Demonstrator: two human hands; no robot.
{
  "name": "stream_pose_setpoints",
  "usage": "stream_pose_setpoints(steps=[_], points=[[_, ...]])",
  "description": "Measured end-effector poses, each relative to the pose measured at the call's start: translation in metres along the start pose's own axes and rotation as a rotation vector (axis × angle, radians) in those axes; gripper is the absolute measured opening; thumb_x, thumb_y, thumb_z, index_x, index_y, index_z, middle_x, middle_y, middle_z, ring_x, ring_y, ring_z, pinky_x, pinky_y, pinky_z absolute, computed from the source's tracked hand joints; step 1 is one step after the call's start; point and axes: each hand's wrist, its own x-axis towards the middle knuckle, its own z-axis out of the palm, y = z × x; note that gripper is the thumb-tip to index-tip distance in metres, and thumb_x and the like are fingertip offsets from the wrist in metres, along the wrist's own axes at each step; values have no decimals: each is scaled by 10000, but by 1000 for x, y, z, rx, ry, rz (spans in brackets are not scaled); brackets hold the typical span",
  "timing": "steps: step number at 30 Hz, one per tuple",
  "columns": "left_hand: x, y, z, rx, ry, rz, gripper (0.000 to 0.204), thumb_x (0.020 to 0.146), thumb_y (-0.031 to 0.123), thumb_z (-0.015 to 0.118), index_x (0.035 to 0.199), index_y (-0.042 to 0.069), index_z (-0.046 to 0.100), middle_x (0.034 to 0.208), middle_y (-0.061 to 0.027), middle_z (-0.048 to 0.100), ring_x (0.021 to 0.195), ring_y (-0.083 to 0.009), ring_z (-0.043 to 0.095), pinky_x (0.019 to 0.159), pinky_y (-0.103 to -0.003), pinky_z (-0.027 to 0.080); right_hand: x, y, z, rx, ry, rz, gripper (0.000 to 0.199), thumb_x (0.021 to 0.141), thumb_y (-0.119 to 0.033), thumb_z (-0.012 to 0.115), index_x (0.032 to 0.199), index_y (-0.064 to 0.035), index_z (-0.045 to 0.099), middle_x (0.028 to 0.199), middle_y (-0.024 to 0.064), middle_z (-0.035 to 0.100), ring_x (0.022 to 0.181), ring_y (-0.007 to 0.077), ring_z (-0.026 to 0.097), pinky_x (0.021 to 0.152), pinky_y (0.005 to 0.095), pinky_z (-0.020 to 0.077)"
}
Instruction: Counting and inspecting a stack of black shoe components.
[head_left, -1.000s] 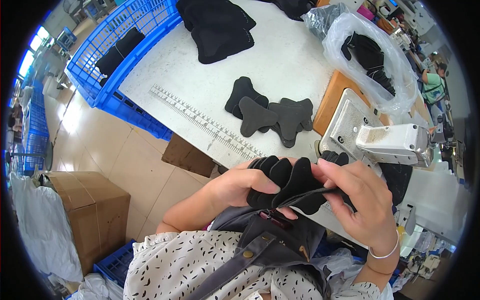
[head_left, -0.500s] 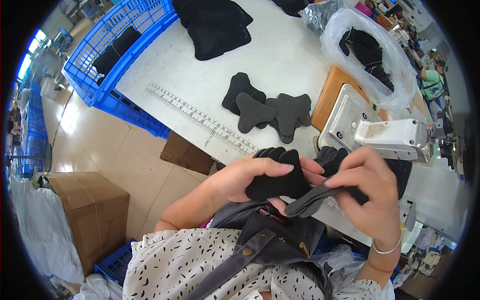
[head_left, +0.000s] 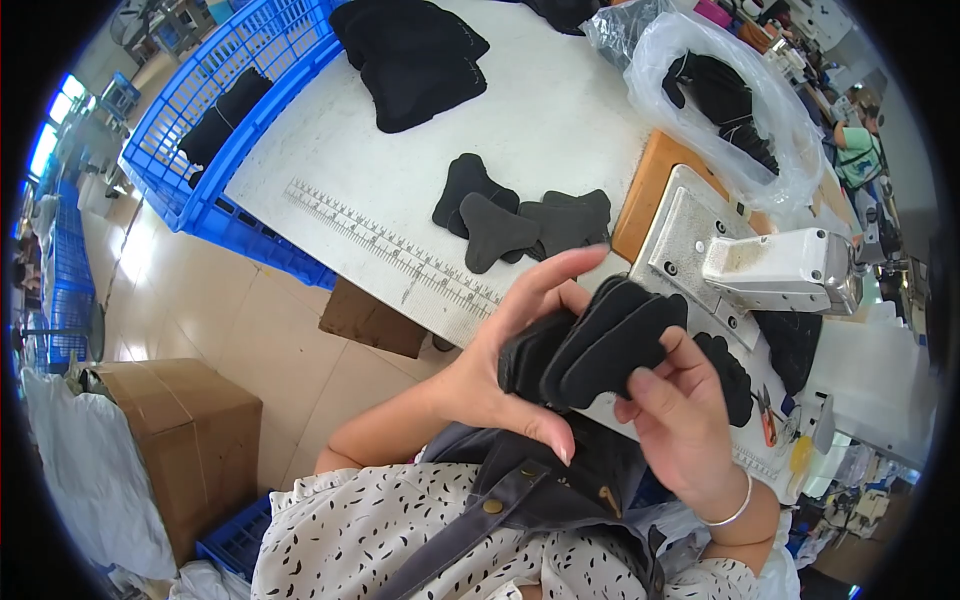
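Observation:
A stack of black, rounded, lobed fabric pieces [head_left: 528, 362] lies in the crook of my left hand [head_left: 490, 375], whose thumb and forefinger spread around it. My right hand [head_left: 685, 420] grips several more black pieces [head_left: 615, 345] between thumb and fingers, fanned against that stack. Beyond my hands, loose dark lobed pieces [head_left: 497, 230] lie overlapping on the white table [head_left: 380, 180]. Another pile of black pieces [head_left: 728, 380] sits on the table just past my right hand.
A white sewing machine [head_left: 770, 268] stands at the right. Behind it is a clear plastic bag [head_left: 650, 70] of black fabric. Larger black pieces [head_left: 420, 85] lie at the far edge, beside a blue basket [head_left: 215, 190]. Orange-handled snips [head_left: 767, 420] and a cardboard box [head_left: 195, 440] flank me.
My right hand has brought its pieces up against the stack in my left hand. The left thumb has lifted off the stack and spread. Snips now show beyond my right hand.

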Motion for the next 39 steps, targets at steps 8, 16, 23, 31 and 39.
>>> stream_pose_setpoints(steps=[8, 16, 23, 31, 39], points=[[2, 4, -6, 274, -152, 217, 858, 602, 230, 831, 1314, 33, 394, 1302, -214, 404, 1172, -291, 437, 955, -370, 357, 1, 12, 5, -117, -78, 17, 264, 844, -30, 603, 1077, -14, 480, 884, 79, 598, 760, 92, 590, 633, 232, 528], [5, 8, 0, 498, -225, 148, 613, 674, 251, 775, 1157, -14, 506, 1191, -268, 485, 1058, -325, 520, 897, -402, 410, 5, 2, 6, -1148, -107, -452, 143, 848, -96, 611, 805, 37, 583, 610, 71, 615, 508, 115, 596, 476, 226, 471], [-4, 0, 7, 30, -158, -7, 449, 793, 195, 640, 1161, 9, 461, 1264, -200, 437, 1113, -278, 482, 945, -390, 369, 1, -1, 12, -876, -150, -151, 127, 807, -79, 634, 738, 21, 596, 577, 116, 584, 474, 175, 600, 431, 268, 429], [-22, 13, -14, -660, 130, -312, 468, 795, 383, 652, 1114, 111, 445, 1416, -247, 180, 1285, -418, 273, 831, -461, 519, 5, -46, 18, -1362, -183, -426, 53, 749, -42, 629, 759, 10, 620, 619, 75, 605, 514, 127, 572, 493, 232, 438], [-35, 21, -54, -394, 248, -94, 366, 689, 110, 691, 1010, 82, 517, 1386, -283, 250, 1159, -309, 444, 579, -243, 532, 103, -48, 22, -1614, -441, -585, 144, 748, -99, 635, 832, 9, 591, 770, 126, 548, 728, 288, 559, 665, 345, 445]])
